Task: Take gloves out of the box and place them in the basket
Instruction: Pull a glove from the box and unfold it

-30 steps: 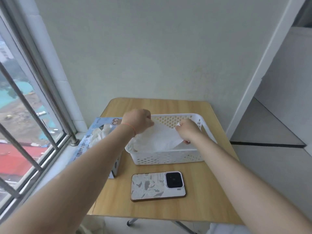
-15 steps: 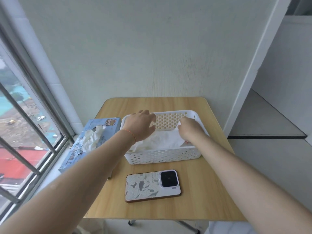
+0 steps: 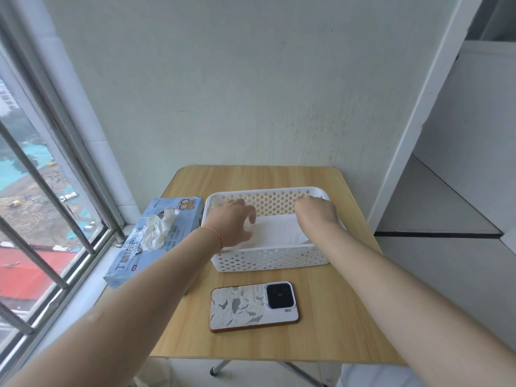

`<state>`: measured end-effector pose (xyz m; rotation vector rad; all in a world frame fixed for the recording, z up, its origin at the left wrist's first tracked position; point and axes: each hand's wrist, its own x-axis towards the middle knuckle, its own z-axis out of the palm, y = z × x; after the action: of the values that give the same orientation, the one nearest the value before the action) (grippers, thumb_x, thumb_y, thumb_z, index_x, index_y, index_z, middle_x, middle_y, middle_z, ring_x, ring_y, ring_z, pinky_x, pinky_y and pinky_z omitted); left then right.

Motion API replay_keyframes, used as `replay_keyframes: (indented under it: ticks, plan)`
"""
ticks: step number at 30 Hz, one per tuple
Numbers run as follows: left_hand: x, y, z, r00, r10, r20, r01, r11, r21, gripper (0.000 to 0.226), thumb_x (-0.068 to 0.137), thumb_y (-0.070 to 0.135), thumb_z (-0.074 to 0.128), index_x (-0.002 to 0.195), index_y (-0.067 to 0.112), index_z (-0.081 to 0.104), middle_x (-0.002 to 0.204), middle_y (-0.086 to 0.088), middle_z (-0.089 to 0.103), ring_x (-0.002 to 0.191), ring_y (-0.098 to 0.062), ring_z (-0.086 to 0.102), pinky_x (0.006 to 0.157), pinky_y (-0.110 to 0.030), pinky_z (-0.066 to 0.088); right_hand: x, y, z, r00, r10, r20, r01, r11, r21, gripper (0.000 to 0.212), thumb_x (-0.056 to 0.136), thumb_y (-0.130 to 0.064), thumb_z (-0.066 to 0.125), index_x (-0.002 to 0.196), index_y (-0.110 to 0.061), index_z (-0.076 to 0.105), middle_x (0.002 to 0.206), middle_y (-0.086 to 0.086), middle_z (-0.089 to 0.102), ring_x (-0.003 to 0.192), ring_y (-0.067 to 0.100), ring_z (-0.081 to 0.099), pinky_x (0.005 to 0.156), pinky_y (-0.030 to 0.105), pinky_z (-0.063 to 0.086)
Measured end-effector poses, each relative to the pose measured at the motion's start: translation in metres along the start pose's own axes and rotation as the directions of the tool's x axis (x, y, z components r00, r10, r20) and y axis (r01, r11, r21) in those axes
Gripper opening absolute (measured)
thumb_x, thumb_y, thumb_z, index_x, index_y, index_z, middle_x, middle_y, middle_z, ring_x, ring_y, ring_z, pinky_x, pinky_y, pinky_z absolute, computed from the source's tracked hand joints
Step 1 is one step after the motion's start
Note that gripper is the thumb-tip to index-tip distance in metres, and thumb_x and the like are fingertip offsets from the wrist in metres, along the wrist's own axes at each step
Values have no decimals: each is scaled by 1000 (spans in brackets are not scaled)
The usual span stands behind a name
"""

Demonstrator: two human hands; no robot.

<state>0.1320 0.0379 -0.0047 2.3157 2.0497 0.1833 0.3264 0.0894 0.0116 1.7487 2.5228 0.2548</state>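
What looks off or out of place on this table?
Two things. The blue glove box sits askew, partly off the table's left edge toward the window sill, with a crumpled glove bunched out of its opening. A phone lies face down in front of the basket, unrelated to the task. Nothing spilled or damaged.

Left hand (image 3: 233, 223) fingers spread, right hand (image 3: 317, 210) fingers curled

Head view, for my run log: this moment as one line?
stage: laying glove in basket | left hand: over glove | right hand: at far right corner | basket: on table | box: glove sticking out
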Motion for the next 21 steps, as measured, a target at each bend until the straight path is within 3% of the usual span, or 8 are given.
replay_keyframes:
  ticks: [2,5,9,12,16,19,21]
  plan:
    - [0,-1,0,999,-20,37,18,999,47,19,89,27,59,107,28,66,106,5,56,106,-19,53,80,-27,34,0,0,1,1000,5,9,-5,1000,-16,33,82,12,51,108,-9,57,88,4,55,80,22,55,55,27,33]
    - [0,-3,0,990,-66,122,58,996,71,35,91,15,48,115,31,67,114,3,64,109,-21,54,92,-30,39,0,1,2,1000,8,16,-7,999,-41,35,83,10,51,111,-9,57,103,5,62,86,22,59,61,28,37]
    - [2,-4,-2,988,-73,135,58,992,116,49,90,3,41,124,31,62,116,1,63,108,-23,55,95,-31,40,2,1,5,999,6,31,-3,998,-65,34,82,10,52,107,-11,61,100,4,61,83,21,58,64,27,39]
    - [1,-3,-4,989,-70,131,46,983,180,51,90,1,42,127,31,58,118,0,62,111,-23,54,96,-30,37,3,0,5,999,4,40,-1,996,-85,36,82,10,52,111,-12,61,103,4,59,92,21,62,65,27,40]
    - [2,1,-5,963,-84,255,-6,942,335,50,90,11,56,137,28,50,125,-2,58,119,-23,51,102,-35,35,1,0,2,999,18,42,-16,998,-55,42,84,6,55,123,-9,53,120,9,53,98,22,61,65,30,40]
    - [2,0,-10,954,-82,289,-7,956,294,60,87,23,65,142,27,42,127,-3,57,120,-24,52,102,-37,37,0,0,-3,998,60,15,-61,998,13,55,82,3,59,133,-7,41,123,13,47,70,19,52,55,29,37]
    - [-1,0,-19,982,-39,184,7,985,172,59,88,26,62,143,27,41,131,-2,54,122,-24,51,103,-38,38,2,-4,-7,997,64,-34,-62,997,43,54,81,5,59,131,-7,41,121,14,48,53,15,37,44,27,30]
